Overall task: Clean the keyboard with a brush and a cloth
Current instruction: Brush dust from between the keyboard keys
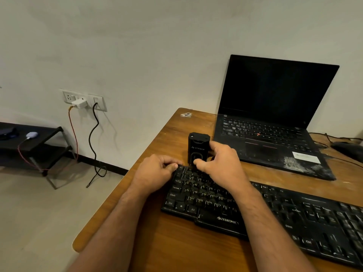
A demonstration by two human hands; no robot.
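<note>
the keyboard (255, 211) lies on the wooden desk (176, 252). left hand (157, 171) curls on its corner; right hand (220, 160) holds a black box (198, 148). probably the start; no brush or cloth visible, fetch them next.

Black things on a brown wooden counter (176, 248)

The flat plastic keyboard (275, 216) is black with white letters and pale dust. The open laptop (275, 118) is black with a red dot and white scuffs. The small box (198, 148) is black. The wall (137, 46) is white.
</note>
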